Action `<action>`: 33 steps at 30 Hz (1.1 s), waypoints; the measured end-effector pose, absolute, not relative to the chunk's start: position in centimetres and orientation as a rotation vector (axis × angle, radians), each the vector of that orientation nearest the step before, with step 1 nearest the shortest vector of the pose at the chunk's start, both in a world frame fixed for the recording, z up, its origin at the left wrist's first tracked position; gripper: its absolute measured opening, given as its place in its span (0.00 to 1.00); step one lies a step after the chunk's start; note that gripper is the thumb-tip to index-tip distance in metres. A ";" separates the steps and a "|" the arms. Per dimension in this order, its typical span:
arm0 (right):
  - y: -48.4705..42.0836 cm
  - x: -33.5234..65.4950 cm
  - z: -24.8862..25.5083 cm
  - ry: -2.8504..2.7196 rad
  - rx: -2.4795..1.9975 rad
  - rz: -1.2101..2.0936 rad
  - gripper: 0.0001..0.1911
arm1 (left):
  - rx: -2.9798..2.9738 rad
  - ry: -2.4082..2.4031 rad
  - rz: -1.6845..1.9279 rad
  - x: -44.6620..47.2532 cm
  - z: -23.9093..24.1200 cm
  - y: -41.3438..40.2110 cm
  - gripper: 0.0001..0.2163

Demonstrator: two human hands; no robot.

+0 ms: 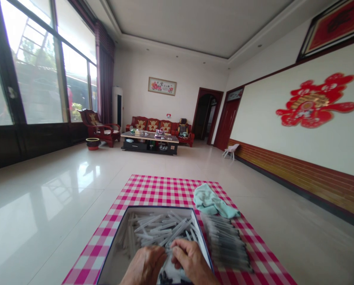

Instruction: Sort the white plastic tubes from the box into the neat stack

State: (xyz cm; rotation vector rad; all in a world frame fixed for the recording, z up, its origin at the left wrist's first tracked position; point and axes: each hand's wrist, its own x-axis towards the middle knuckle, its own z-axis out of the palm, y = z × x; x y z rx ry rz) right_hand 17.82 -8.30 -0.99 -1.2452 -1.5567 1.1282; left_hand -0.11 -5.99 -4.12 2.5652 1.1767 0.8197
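Left hand (148, 262), right hand (190, 259) above cropped box (161, 207); I can't tell either grip's state.

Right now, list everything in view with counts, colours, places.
Tablecloth: one, pink and white, foreground.
Box: one, white, on tablecloth.
Tubes: many, whitish, inside box.
Small parts: several, black, inside box.
Rods: many, dark grey, right of box.
Cloth: one, mint, beyond rods.
Coffee table: one, dark, background.
Sofa: one, red, far wall.
Armchair: one, red, left background.
Pot: one, black-red, beside armchair.
Small chair: one, pale, right wall.
Ornament: one, red, right wall.
Framed picture: one, white, far wall.
Larger frame: one, red, upper right.
Windows: several, dark-framed, left.
Curtain: one, purple, beside windows.
Door: one, red, right wall.
Left hand: one, bare, over box.
Right hand: one, bare, over box.
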 end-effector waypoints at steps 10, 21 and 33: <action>-8.0 17.6 -1.1 -1.451 -1.246 1.132 0.15 | 2.721 1.190 0.965 0.9 -4.4 -6.3 0.11; -7.4 17.6 -1.5 -1.338 -1.246 1.205 0.18 | 2.825 1.239 0.897 1.2 -4.7 -5.7 0.10; -7.1 17.0 -5.4 -1.087 -1.312 0.950 0.19 | 2.493 1.153 1.161 1.3 -6.9 -4.7 0.25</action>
